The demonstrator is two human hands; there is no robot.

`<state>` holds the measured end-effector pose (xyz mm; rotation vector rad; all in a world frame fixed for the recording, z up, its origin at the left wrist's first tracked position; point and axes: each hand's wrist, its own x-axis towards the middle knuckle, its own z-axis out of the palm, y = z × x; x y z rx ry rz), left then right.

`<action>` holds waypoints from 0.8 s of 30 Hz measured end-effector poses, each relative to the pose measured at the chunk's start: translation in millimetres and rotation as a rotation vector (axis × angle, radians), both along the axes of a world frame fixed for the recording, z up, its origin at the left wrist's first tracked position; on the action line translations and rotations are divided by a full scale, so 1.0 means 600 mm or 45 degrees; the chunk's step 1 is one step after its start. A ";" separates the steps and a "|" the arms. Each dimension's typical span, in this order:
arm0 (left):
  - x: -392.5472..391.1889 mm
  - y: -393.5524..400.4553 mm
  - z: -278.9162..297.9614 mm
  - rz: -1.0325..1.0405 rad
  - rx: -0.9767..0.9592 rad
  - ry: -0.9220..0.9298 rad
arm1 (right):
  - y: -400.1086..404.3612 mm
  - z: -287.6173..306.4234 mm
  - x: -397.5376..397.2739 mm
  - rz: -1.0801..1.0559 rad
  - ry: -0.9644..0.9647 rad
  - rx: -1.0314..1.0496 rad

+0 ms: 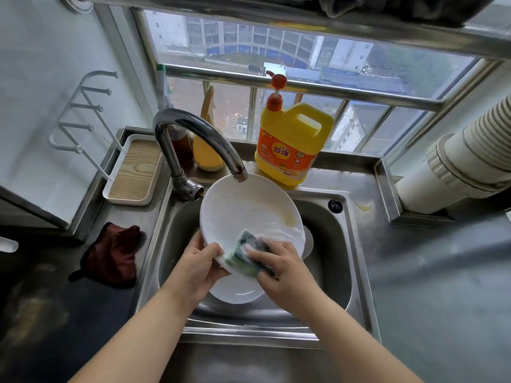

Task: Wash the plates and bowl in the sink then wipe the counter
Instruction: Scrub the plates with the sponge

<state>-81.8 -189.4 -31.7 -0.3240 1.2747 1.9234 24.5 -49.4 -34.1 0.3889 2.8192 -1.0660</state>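
A large white plate [243, 208] is held tilted over the steel sink [336, 258], under the faucet spout [199, 139]. My left hand [200, 268] grips its lower left rim. My right hand [282, 269] presses a green sponge [246, 257] against the plate's lower face. A yellow smear marks the plate's right side. Below in the basin lies another white dish [235, 290], and a further white piece [308, 243] shows behind the plate's right edge. No water runs from the spout.
A yellow dish-soap jug [293, 145] with an orange pump stands on the ledge behind the sink. A dark red cloth [116, 255] lies on the left counter. A wooden tray with a white rack [135, 170] sits at the back left. A white duct [467, 164] crosses the right side.
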 end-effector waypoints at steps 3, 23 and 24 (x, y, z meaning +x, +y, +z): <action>0.003 -0.002 0.006 0.011 -0.052 0.000 | 0.053 -0.008 0.018 0.004 -0.051 0.168; 0.006 0.016 0.014 0.028 0.023 0.060 | 0.034 0.000 0.021 -0.125 -0.177 0.337; 0.007 0.018 0.013 0.029 0.027 0.068 | 0.015 0.005 0.016 -0.133 -0.148 0.298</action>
